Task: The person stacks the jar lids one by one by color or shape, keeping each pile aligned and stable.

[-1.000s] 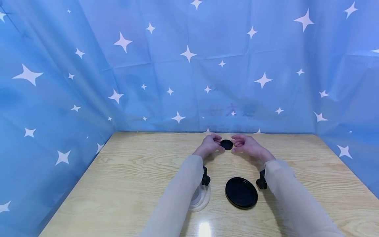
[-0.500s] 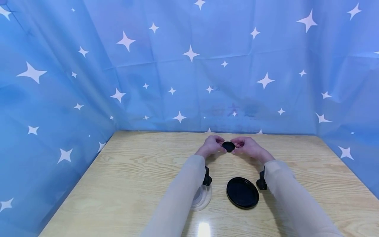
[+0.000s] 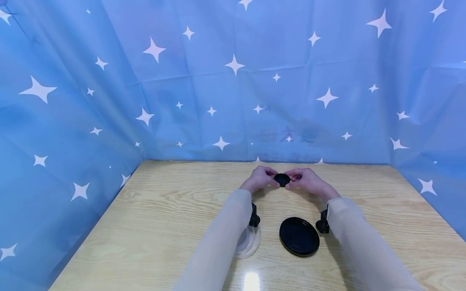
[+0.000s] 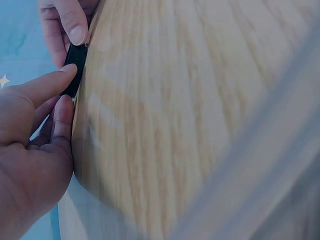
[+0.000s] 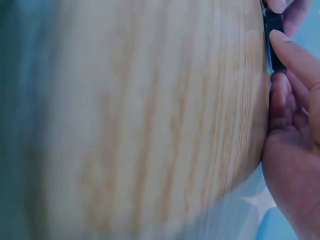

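Toward the far side of the wooden table, a small round black lid-like disc (image 3: 282, 180) sits between the two hands. My left hand (image 3: 260, 178) pinches its left edge, thumb on the near side, as the left wrist view shows with the disc (image 4: 78, 56) edge-on. From the right, my right hand (image 3: 306, 180) pinches the opposite edge; in the right wrist view its thumb lies on the disc (image 5: 276, 61). Both hands keep the disc close over the tabletop. Fingers hide parts of its rim.
A larger round black lid or dish (image 3: 299, 237) lies nearer on the table (image 3: 164, 214), between the forearms. Left of it is a translucent round lid (image 3: 252, 247), partly covered by the left sleeve. A blue star-patterned curtain (image 3: 204, 89) borders the table.
Both hands have closed in from beside the small black disc to pinch its edges. Over the last half second they stay almost still.
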The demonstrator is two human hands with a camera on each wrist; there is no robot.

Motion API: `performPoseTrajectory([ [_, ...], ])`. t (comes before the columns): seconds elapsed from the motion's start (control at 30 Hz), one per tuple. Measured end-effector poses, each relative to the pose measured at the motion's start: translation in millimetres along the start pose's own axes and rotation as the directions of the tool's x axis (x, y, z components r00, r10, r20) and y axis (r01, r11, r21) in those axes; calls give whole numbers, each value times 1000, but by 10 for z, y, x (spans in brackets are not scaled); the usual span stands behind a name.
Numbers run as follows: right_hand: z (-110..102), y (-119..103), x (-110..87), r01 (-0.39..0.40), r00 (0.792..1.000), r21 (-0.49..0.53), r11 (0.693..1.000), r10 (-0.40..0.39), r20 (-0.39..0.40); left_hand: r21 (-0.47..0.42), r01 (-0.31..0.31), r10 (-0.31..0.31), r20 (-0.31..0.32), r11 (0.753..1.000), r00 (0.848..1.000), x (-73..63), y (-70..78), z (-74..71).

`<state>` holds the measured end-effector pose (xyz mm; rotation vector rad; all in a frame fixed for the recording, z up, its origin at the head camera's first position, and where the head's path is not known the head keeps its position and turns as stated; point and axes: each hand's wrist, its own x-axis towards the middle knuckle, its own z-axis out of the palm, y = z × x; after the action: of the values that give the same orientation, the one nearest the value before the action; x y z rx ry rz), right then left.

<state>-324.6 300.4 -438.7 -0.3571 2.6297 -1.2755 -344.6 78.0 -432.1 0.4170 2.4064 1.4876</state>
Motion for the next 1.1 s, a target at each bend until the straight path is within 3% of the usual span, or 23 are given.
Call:
performPoseTrajectory([
  [0.2,-13,-37,-2,10,1000,12,1000,-10,0,-15,4,-4,20,1000,1000,13,14,-58],
  [0.47,-65,-148,-61,12,1000,34,999,-12,9,-174,27,-10,94,984,996,52,53,-122],
  [0.63,-84,-218,-171,25,1000,31,999,-25,-4,-217,9,17,119,976,993,17,76,-134],
  [0.93,-187,-426,-404,60,997,24,998,-59,-44,-169,-27,48,122,985,991,-175,333,-201],
  [1.1,-175,-538,-577,95,994,24,995,-94,-50,-214,-25,59,156,976,986,-368,401,-221],
])
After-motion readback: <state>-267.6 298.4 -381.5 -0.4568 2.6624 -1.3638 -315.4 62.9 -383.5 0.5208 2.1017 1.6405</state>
